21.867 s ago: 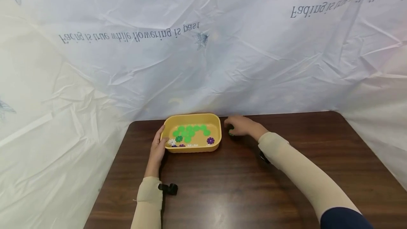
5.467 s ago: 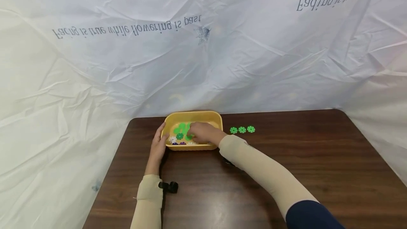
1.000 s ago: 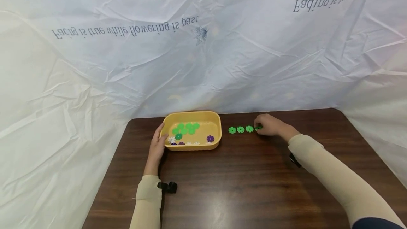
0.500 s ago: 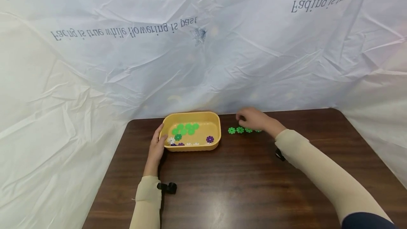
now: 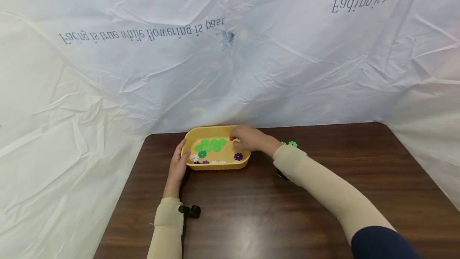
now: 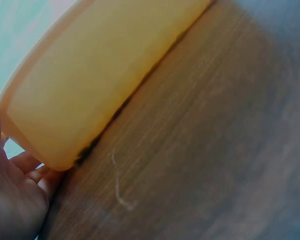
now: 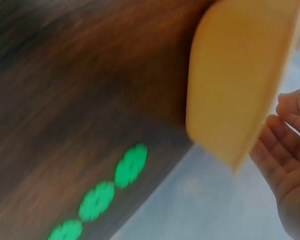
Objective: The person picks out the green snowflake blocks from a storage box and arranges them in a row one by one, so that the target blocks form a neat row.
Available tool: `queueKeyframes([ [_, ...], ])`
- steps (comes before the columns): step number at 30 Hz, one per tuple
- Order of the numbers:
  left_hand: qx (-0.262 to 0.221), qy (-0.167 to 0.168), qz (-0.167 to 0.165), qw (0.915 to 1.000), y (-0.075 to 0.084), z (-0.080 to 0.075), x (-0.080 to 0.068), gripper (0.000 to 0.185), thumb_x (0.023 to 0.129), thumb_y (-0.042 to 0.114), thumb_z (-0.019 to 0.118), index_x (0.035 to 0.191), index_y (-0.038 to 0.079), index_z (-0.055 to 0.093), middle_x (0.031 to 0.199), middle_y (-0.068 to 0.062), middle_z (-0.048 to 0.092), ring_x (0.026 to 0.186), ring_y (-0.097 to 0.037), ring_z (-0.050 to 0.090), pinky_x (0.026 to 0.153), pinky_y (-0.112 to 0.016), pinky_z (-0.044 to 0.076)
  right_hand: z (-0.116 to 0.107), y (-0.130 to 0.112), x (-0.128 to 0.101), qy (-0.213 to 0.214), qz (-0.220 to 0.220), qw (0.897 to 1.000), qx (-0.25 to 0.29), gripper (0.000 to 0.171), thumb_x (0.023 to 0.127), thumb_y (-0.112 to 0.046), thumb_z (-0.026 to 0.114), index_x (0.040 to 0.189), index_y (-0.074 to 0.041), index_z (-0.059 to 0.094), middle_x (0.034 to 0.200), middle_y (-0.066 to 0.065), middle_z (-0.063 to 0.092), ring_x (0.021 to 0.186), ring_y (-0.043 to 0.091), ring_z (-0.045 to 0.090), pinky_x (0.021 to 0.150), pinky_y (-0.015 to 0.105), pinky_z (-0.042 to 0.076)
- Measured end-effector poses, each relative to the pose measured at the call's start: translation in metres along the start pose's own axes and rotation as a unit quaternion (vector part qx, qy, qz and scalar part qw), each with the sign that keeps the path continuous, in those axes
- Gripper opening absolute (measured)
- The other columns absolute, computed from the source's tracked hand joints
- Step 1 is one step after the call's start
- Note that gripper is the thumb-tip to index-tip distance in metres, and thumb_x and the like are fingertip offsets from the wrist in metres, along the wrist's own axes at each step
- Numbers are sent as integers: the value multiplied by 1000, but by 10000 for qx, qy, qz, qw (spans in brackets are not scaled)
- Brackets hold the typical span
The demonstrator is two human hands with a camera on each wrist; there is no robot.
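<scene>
The left hand (image 5: 177, 165) grips the yellow tray (image 5: 219, 167) while the empty right hand (image 5: 248, 138), above it, seems to fetch, which calls for pinching one green piece (image 5: 217, 148) inside.

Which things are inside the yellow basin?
The yellow basin holds light green discs, one dark green disc, white discs and purple discs. Its near wall partly hides some; whatever the right hand covers cannot be seen.

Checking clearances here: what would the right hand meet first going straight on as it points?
Probably the light-green pieces in the yellow tray, though the height of the right hand is unclear; it might pass above.
</scene>
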State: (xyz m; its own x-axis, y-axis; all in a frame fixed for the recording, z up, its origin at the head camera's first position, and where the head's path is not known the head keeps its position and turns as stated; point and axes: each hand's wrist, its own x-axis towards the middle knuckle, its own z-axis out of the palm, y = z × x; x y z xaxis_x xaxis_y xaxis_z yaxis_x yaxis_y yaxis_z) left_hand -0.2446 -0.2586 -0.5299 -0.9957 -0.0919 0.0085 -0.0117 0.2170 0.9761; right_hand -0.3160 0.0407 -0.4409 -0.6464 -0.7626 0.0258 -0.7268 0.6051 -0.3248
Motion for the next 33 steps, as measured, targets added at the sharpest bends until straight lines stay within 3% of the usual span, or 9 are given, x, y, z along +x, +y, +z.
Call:
queueKeyframes([
  [8, -67, -69, 24, 10000, 4, 1, -1, 52, 104, 26, 48, 154, 28, 34, 161, 1, 24, 147, -23, 20, 117, -50, 18, 25, -24, 31, -473, 123, 9987, -125, 29, 96, -12, 59, 121, -3, 69, 121, 12, 66, 113, 25, 61, 96, 39, 49],
  [11, -77, -34, 55, 9999, 3, 2, -1, 52, 104, 25, 48, 154, 26, 34, 161, -1, 24, 148, -25, 19, 117, -51, 17, 35, -30, 36, -539, 73, 9984, -162, 19, 96, -8, 55, 99, -5, 74, 94, 7, 67, 86, 16, 60, 80, 29, 48],
  [13, -75, 37, 143, 9999, -1, 3, 1, 52, 103, 25, 48, 153, 27, 36, 161, -3, 25, 148, -27, 20, 117, -52, 17, 39, -32, 38, -500, 25, 9987, -90, 23, 96, -5, 53, 77, -9, 66, 72, 2, 54, 68, 13, 45, 67, 26, 39],
  [15, -89, 99, 173, 9998, -2, 4, 1, 52, 102, 24, 49, 153, 25, 37, 161, -6, 26, 147, -30, 21, 116, -54, 18, 44, -34, 39, -474, -25, 9989, -60, 34, 97, -3, 51, 65, -13, 52, 61, -2, 34, 60, 13, 28, 60, 28, 28],
  [19, -112, 116, 164, 9997, -3, 5, 1, 52, 102, 24, 50, 152, 26, 38, 160, -5, 27, 147, -29, 21, 116, -53, 18, 47, -38, 38, -512, 128, 9985, 133, 41, 98, -3, 48, 59, -14, 47, 54, -5, 27, 52, 10, 22, 54, 26, 27],
  [25, -121, 16, -4, 9999, 1, 1, -1, 51, 104, 25, 48, 153, 28, 36, 161, 1, 26, 147, -23, 20, 118, -48, 17, 49, -44, 37, -439, 234, 9986, 201, 46, 95, -4, 53, 51, -13, 54, 44, -8, 33, 45, 8, 20, 51, 24, 29],
  [33, -132, -121, -195, 9996, 28, -1, -14, 54, 103, 16, 48, 155, 17, 32, 162, -6, 23, 148, -27, 19, 117, -50, 18, 53, -49, 39, -333, 532, 9978, 198, 55, 92, -3, 58, 45, -21, 35, 44, -8, 19, 47, 9, 11, 47, 24, 22],
])
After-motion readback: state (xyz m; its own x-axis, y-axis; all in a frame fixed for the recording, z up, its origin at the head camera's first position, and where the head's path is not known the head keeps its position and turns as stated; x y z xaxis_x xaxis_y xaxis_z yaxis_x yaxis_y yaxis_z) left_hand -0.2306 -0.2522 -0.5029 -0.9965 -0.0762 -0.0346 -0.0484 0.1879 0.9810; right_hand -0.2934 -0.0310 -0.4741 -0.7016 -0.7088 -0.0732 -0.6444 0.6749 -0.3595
